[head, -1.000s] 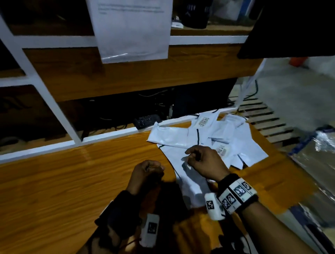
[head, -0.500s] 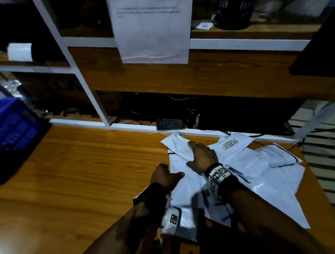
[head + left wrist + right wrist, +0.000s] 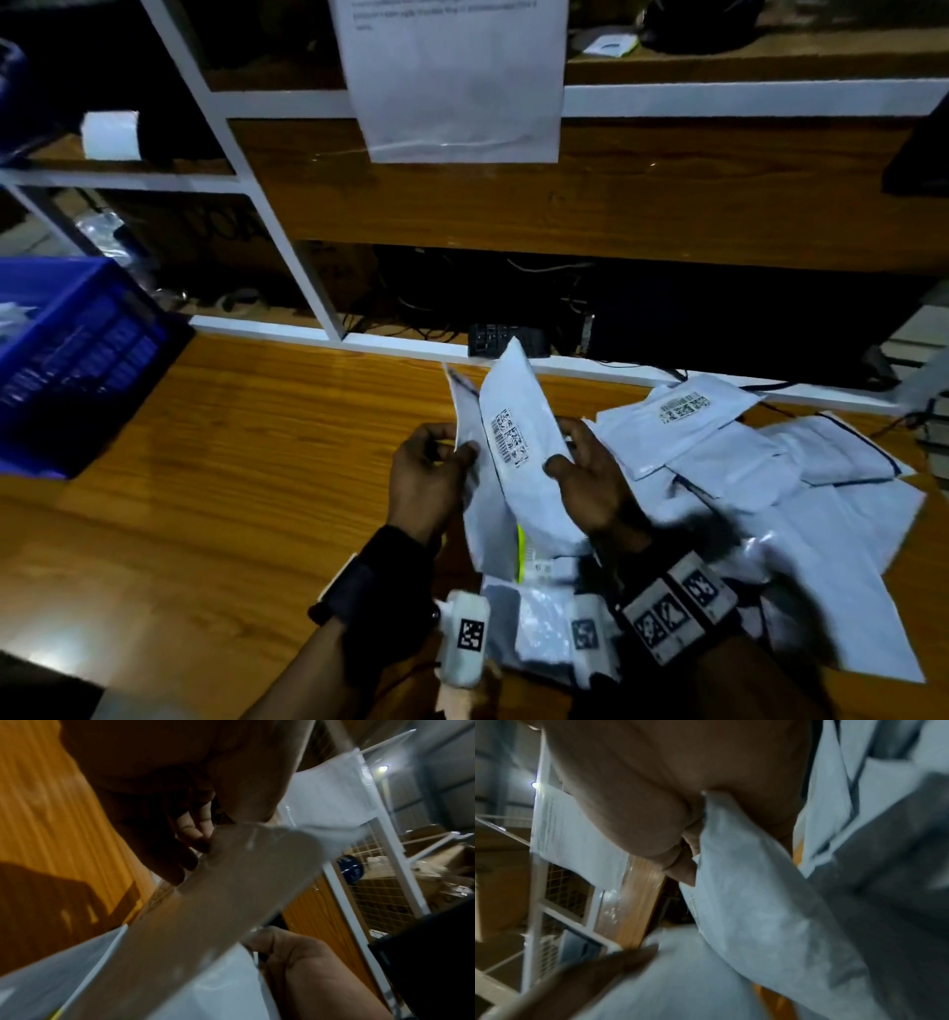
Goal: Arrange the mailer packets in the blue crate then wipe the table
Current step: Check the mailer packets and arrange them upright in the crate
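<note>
Both hands hold white mailers up off the table (image 3: pixel 215 462), in front of the shelf. The right hand (image 3: pixel 595 483) grips a mailer (image 3: pixel 518 437) by its right edge, thumb on the face; it stands nearly upright, long axis running from the wrists up toward the shelf, barcode label facing the person. The left hand (image 3: pixel 426 478) pinches a second packet (image 3: pixel 464 411) just behind it, similarly upright. The other mailers (image 3: pixel 770 462) lie flat in a loose overlapping pile to the right. The crate (image 3: pixel 77 354) sits at the table's left end, well apart.
</note>
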Available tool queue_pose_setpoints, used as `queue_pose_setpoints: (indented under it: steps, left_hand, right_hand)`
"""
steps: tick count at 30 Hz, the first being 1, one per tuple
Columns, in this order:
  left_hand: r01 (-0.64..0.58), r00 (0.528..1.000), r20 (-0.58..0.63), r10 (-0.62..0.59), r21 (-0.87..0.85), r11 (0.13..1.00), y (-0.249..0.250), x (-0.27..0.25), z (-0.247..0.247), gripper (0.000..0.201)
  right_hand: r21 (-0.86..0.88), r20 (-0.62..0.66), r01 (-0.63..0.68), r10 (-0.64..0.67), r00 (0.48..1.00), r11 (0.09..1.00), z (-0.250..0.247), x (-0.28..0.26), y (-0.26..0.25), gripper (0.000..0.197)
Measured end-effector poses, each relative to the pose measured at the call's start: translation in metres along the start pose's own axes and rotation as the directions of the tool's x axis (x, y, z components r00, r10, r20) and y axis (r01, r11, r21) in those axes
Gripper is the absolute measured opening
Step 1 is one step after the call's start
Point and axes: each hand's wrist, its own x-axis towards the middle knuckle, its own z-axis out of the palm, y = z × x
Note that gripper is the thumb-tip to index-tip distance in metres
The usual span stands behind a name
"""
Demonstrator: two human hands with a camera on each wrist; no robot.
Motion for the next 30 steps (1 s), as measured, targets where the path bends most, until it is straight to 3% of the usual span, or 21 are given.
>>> queue_pose_setpoints:
  steps: [5,8,11,14,16,18,19,21,23,25,28,30]
  left_hand:
    - [-0.140,0.983,0.126,0.132,0.056,0.989,0.016,-0.023,-0.032,0.012]
    - [-0.155,0.974,0.155,0.164,-0.066,0.986,0.030,-0.036,-0.073,0.011]
    - [-0.059,0.984,0.148,0.100,-0.259,0.964,0.040,-0.042,-0.133,0.022]
    - [-0.175,0.984,-0.029,0.173,-0.216,0.961,0.029,-0.034,-0.213,0.022]
    - [-0.211,0.970,-0.160,0.185,-0.168,0.963,0.020,-0.031,-0.271,0.039]
    - [-0.162,0.982,-0.148,0.121,-0.306,0.938,0.020,-0.034,-0.320,0.051]
    - [-0.118,0.993,-0.071,0.097,-0.404,0.907,0.021,-0.035,-0.342,0.049]
    - [-0.028,0.994,0.069,0.081,-0.564,0.825,0.024,-0.040,-0.382,0.043]
    - [0.009,0.992,0.102,0.073,-0.641,0.768,0.026,-0.038,-0.416,0.042]
    - [-0.013,0.996,0.055,0.066,-0.660,0.751,0.031,-0.031,-0.443,0.041]
    - [-0.096,0.995,-0.046,0.089,-0.688,0.719,0.043,-0.018,-0.474,0.044]
    - [-0.152,0.988,-0.104,0.111,-0.688,0.709,0.053,-0.007,-0.490,0.046]
  right_hand:
    - [0.242,0.094,-0.042,0.020,0.995,0.969,0.057,-0.021,-0.035,0.034]
    - [0.248,0.140,0.011,-0.046,0.989,0.969,0.091,-0.037,-0.058,0.058]
    - [0.240,0.229,0.033,-0.089,0.969,0.970,0.128,-0.053,-0.077,0.073]
    - [0.239,0.305,0.017,-0.091,0.948,0.971,0.178,-0.071,-0.099,0.068]
    - [0.289,0.373,-0.044,-0.071,0.925,0.956,0.219,-0.086,-0.118,0.066]
    - [0.309,0.464,-0.090,-0.068,0.883,0.947,0.263,-0.099,-0.139,0.064]
    - [0.298,0.516,-0.091,-0.080,0.853,0.950,0.285,-0.103,-0.148,0.064]
    - [0.259,0.602,-0.058,-0.113,0.791,0.964,0.330,-0.109,-0.164,0.067]
    - [0.203,0.643,-0.008,-0.127,0.756,0.979,0.370,-0.113,-0.177,0.070]
    - [0.189,0.656,0.038,-0.155,0.738,0.981,0.404,-0.115,-0.188,0.076]
    - [0.186,0.609,0.110,-0.202,0.767,0.976,0.440,-0.108,-0.204,0.069]
    - [0.131,0.594,0.202,-0.240,0.768,0.971,0.456,-0.097,-0.213,0.077]
